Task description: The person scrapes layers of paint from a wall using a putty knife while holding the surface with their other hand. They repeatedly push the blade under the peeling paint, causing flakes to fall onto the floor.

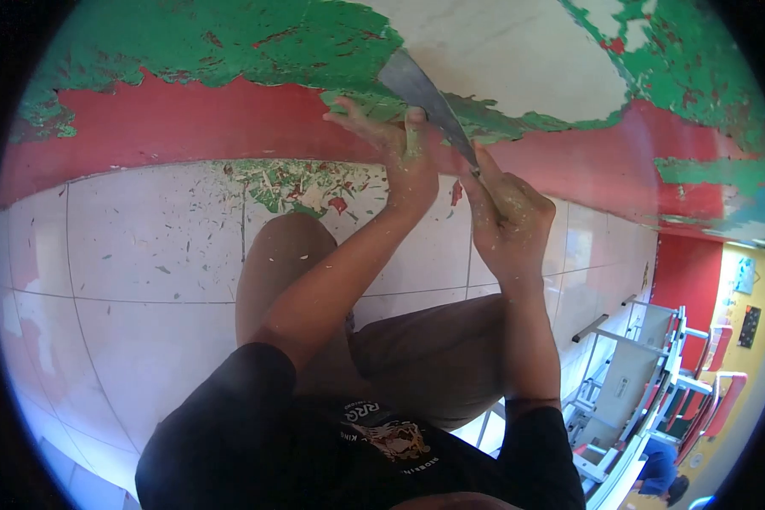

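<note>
A metal blade (429,98) meets the edge between flaking green paint (195,47) and a bare pale patch (493,51) on the wall. The likeliest fault is a slip: should a stubborn flake give way abruptly, the edge could skid towards the left hand (413,174), whose thumb lies beside it. Too steep an angle could gouge the pale layer beneath; the lower red band (221,127) could also be scratched. Loose chips (293,187) on the tiled floor (153,229), near the bent knee (289,242), could cause a slide if weight shifts onto them. The blade slants up and leftward from the right hand (514,217), whose fingers are closed, pinching its base; the handle is mostly hidden. The left fingers are spread and extended, just beside the blade; whether the thumb touches it cannot be told.
</note>
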Motion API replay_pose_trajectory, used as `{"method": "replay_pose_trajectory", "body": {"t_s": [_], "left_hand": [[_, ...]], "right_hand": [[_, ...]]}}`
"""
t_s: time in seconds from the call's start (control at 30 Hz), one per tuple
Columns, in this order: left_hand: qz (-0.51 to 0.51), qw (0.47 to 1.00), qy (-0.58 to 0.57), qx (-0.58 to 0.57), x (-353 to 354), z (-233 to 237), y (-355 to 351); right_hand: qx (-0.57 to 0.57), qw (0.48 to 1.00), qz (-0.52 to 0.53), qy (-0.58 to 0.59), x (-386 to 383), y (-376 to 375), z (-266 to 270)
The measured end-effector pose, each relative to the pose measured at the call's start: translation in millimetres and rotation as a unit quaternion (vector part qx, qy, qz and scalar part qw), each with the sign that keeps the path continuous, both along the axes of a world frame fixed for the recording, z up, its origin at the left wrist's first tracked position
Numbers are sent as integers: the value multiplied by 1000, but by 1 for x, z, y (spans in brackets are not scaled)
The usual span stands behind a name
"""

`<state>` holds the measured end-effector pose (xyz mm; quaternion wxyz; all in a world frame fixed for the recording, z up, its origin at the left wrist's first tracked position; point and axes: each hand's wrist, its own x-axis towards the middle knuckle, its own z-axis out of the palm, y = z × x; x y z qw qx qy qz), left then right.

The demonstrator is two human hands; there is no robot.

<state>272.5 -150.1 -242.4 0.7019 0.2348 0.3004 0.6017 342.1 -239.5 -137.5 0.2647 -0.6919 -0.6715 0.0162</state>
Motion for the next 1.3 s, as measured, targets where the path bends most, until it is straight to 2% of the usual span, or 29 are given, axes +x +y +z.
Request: {"method": "replay_pose_trajectory", "body": {"t_s": [0.03,0.1,0.13,0.17,0.2,0.27,0.4,0.5,0.83,0.9,0.93,1.17,1.3], "left_hand": [[-4,1000,4,4,1,-1,-2],[-10,990,142,23,6,-12,0],[-4,978,206,33,9,-16,4],[4,962,270,38,12,-21,8],[8,942,335,39,12,-20,10],[14,944,328,34,12,-20,10],[16,956,293,29,13,-7,6],[31,947,313,63,14,-17,8],[12,947,318,33,14,-6,7],[9,921,388,23,15,-6,7],[8,921,388,22,15,-6,7],[1,946,323,26,15,-7,9],[2,957,287,30,15,-7,9]], "right_hand": [[10,1000,-7,25,5,-2,0],[26,998,-9,49,17,-9,0],[31,995,-28,96,23,-14,1],[32,988,-44,143,28,-17,1],[32,989,-37,143,33,-20,0],[2,987,-94,127,41,-27,-4],[-8,984,-110,143,44,-28,-6],[15,988,-83,131,46,-24,-5],[13,997,-60,39,54,-20,8],[25,998,-50,28,58,-18,7],[27,998,-51,19,60,-19,6],[43,997,-19,-53,59,-13,13],[43,998,-16,-38,63,-9,14]]}}
